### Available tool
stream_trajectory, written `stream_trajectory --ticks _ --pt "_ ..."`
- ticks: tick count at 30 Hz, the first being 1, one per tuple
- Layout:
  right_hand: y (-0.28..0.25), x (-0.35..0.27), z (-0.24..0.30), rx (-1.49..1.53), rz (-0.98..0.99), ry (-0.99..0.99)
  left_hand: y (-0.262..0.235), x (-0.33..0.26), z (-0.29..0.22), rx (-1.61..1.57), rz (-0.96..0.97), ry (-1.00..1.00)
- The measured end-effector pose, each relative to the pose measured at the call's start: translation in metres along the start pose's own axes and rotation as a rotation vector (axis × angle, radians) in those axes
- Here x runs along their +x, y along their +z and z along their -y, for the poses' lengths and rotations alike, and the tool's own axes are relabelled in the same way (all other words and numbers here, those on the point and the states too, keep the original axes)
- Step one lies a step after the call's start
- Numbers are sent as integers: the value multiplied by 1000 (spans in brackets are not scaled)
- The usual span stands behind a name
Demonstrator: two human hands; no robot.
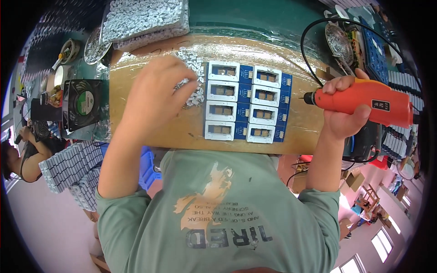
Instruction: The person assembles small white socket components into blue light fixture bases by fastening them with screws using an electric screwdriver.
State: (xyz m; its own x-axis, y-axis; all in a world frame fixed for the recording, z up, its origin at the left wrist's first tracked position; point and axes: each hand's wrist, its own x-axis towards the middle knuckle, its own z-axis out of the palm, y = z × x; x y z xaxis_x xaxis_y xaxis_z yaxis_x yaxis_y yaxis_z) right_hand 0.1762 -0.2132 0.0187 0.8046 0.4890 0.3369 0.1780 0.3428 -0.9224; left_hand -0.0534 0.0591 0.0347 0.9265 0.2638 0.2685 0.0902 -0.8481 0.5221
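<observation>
My right hand (339,107) is wrapped around a red-orange electric screwdriver (382,102), its black tip pointing left toward the boards. Over a loose pile of small white plastic pieces (196,98), my left hand (159,84) is closed, with small pale pieces (182,83) showing between thumb and fingers. Their exact kind is too small to tell. Between my hands, white rectangular frames (221,91) lie in two columns on blue circuit boards (243,93). Brownish parts show through the frame openings.
A clear tray heaped with white pieces (145,22) stands at the back left. A black fan (83,103) and a metal bowl (96,49) are on the left. A metal dish (339,43) and a black cable (302,43) are at right. Another person (34,157) sits far left.
</observation>
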Motion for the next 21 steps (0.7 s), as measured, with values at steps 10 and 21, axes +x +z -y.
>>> stream_trajectory --ticks 10,21 --pt "-3 -5 -8 -5 -40 -12 40 -57 8 98 -23 -31" --pt "-2 -5 -6 -19 -46 17 33 -71 -3 112 87 -48"
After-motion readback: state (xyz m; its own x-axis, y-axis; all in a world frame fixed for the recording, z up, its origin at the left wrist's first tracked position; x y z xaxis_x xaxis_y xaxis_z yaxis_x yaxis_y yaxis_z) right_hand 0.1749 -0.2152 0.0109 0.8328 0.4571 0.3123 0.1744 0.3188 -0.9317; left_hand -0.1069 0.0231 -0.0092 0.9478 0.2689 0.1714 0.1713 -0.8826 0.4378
